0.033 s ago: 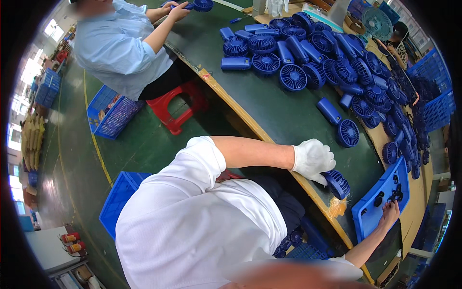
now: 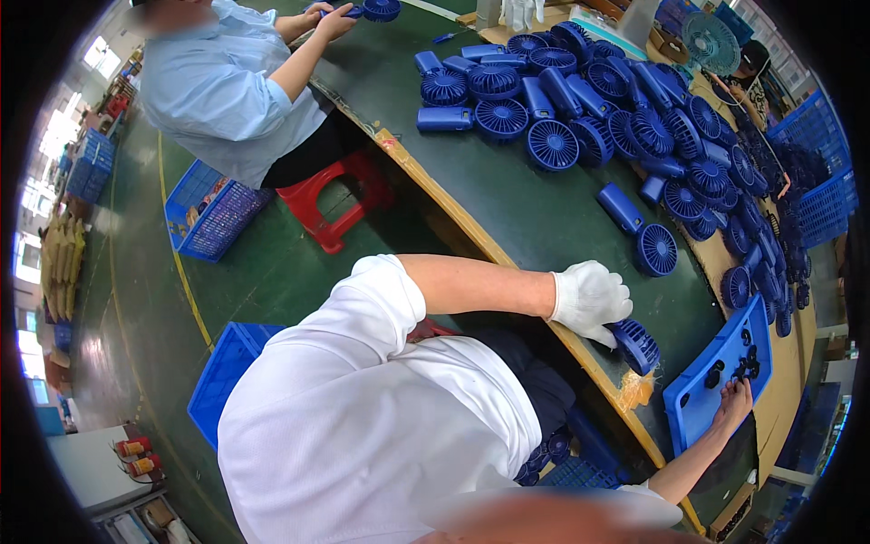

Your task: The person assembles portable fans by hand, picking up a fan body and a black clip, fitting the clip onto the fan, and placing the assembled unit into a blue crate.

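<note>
My left hand [image 2: 591, 297], in a white glove, is wrapped round a blue handheld fan [image 2: 637, 347] near the table's front edge. The fan's round caged head faces right; the glove hides its handle. My bare right hand [image 2: 732, 408] reaches into a shallow blue tray [image 2: 686, 419], fingers together and bent at a cluster of small black parts [image 2: 747, 364]. Whether a part is between the fingertips I cannot make out. Just beyond my left hand, another blue handheld fan [image 2: 656, 250] lies by itself on the green tabletop.
A large heap of blue handheld fans [image 2: 553, 145] covers the table's far side and runs right onto cardboard [image 2: 790, 381]. At the far left a co-worker in a light blue shirt [image 2: 227, 82] handles a fan. A red stool [image 2: 331, 204] and blue crates [image 2: 217, 222] stand on the floor.
</note>
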Action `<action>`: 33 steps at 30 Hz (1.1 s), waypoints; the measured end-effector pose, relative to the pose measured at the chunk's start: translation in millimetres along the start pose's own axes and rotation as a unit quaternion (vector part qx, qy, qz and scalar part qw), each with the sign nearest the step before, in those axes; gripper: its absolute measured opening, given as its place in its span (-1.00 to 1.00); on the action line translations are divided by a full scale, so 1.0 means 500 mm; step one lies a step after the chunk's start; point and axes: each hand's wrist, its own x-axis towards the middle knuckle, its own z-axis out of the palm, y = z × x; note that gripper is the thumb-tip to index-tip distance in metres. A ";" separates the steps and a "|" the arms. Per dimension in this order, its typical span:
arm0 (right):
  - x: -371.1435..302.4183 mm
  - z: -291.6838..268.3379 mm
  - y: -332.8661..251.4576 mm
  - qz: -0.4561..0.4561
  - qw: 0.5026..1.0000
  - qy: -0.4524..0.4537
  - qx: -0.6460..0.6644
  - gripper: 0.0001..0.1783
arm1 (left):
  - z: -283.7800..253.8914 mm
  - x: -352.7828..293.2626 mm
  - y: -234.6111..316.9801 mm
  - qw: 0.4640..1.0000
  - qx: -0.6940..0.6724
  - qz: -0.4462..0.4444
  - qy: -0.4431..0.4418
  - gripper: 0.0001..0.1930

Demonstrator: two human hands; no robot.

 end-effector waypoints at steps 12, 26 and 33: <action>-0.398 0.188 -0.092 -0.090 0.962 -0.045 0.253 -0.82 | -0.004 0.012 -0.007 0.999 -0.011 0.015 -0.031 -0.49; -0.602 0.429 -0.111 -0.178 0.968 -0.146 0.104 -0.87 | -0.038 -0.045 0.018 0.694 -0.625 -0.320 0.161 -0.67; -0.627 0.464 -0.146 -0.563 0.810 -0.026 -0.163 -0.79 | -0.080 -0.090 0.138 0.630 -0.709 -0.312 0.058 -0.61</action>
